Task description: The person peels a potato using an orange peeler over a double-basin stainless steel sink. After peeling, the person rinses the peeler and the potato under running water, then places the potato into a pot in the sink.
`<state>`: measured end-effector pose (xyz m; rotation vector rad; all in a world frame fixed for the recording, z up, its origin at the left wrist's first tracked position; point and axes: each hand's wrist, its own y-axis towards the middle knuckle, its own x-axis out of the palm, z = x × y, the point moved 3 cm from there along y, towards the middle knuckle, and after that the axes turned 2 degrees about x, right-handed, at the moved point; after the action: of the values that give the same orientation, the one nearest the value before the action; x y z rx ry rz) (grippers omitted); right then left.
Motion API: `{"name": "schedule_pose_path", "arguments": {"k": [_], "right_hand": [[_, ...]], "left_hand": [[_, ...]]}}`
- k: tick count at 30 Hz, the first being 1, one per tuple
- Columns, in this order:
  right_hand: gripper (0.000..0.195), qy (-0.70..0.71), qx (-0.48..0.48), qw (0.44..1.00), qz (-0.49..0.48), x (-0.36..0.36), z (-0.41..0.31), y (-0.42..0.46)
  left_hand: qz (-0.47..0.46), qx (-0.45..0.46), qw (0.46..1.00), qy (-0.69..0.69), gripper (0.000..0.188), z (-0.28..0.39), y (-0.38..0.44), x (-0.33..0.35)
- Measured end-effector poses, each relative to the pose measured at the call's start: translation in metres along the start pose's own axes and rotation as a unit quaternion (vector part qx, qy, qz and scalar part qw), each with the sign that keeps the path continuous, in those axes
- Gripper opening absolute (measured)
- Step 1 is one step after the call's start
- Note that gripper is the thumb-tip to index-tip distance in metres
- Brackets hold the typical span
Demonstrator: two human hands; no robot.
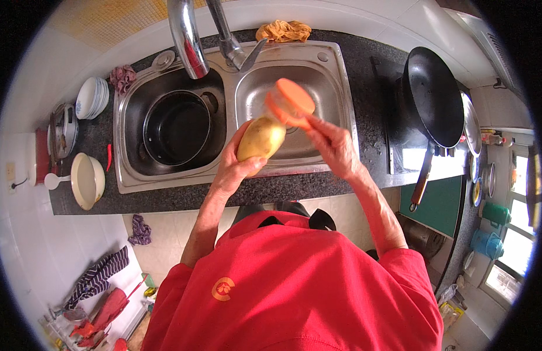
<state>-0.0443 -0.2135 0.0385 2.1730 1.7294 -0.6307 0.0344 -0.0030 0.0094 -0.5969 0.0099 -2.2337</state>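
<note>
A large yellow potato (261, 139) rests in my left hand (233, 169), gripped with the thumb across its near side. My right hand (336, 147) holds an orange plastic peeler (296, 97) by its handle. The peeler is slightly blurred, its head just beyond the potato's upper right end; whether the two touch I cannot tell. Both hands are above the front of the right basin (328, 87) of a stainless steel double sink. A black pot (176, 127) sits in the left basin.
A chrome faucet (188, 39) reaches over the sink. On the right a black wok (433, 96) stands tilted on the stove. Left of the sink are a cream bowl (87, 180), a red chili pepper (109, 157) and stacked bowls (92, 98). An orange cloth (283, 31) lies behind the sink.
</note>
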Motion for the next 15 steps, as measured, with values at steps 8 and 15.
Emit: {"name": "schedule_pose_path", "arguments": {"k": [8,15], "right_hand": [[0.035,0.273,0.117,0.955,-0.019,-0.003,0.04,0.01],[0.031,0.47,0.173,0.863,-0.063,-0.008,0.022,-0.001]], "left_hand": [[-0.036,0.056,0.998,0.014,0.082,0.02,0.004,0.007],[0.001,0.054,0.998,0.009,0.079,0.005,0.0,-0.005]]}}
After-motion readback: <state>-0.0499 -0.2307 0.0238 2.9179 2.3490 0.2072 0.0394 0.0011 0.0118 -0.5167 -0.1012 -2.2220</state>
